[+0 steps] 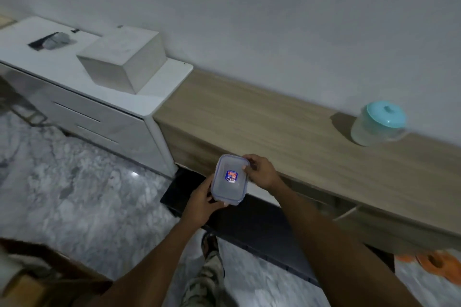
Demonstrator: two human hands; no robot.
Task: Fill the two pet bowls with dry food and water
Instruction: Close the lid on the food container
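Note:
A clear plastic food container (230, 179) with a blue-rimmed lid and a small blue label is held in front of the low wooden cabinet (287, 127). My left hand (200, 203) grips its near lower side. My right hand (262, 171) holds its far upper corner, fingers on the lid edge. A clear water jug (378, 123) with a turquoise lid stands on the cabinet top at the right, against the wall. Orange pet bowls (439, 263) show partly on the floor at the lower right, cut off by the frame edge. I cannot tell what the container holds.
A white drawer unit (104, 112) stands left of the cabinet with a pale box (124, 60) and a small dark item (53, 41) on top. The floor is grey marble. A dark mat (249, 224) lies under the cabinet front. My leg is below, a brown box at lower left.

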